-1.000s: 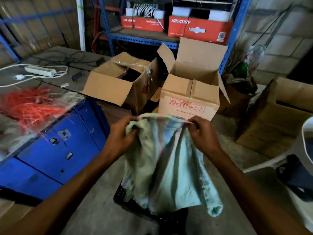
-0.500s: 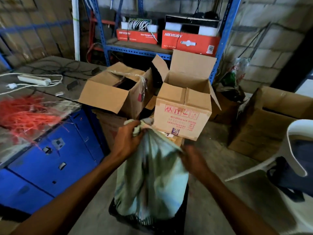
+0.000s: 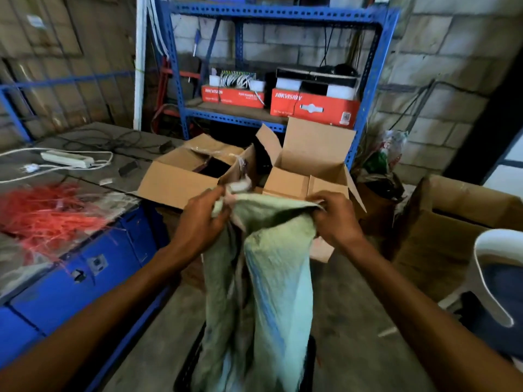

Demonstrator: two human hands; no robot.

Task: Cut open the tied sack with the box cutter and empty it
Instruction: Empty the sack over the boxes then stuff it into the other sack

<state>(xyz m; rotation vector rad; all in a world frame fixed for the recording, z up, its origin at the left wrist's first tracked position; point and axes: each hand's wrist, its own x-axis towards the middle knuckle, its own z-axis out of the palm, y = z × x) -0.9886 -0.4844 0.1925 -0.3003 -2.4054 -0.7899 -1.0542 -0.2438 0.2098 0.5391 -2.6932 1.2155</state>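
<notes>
Head view: both hands raised over a black crate (image 3: 310, 360) on the floor.
Left hand (image 3: 202, 222): fingers curled tight, gripping the left corner of the sack's upper edge.
Right hand (image 3: 335, 219): fingers pinched closed on the right corner.
Sack (image 3: 271, 278): pale green woven fabric, limp, hanging between the hands down into the crate.
Behind: two open cardboard boxes (image 3: 308, 176).

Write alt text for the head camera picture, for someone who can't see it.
Two bare hands, left hand and right hand, hold a limp pale green sack by its upper edge over a black crate. Open cardboard boxes and a blue shelf stand behind.
</notes>
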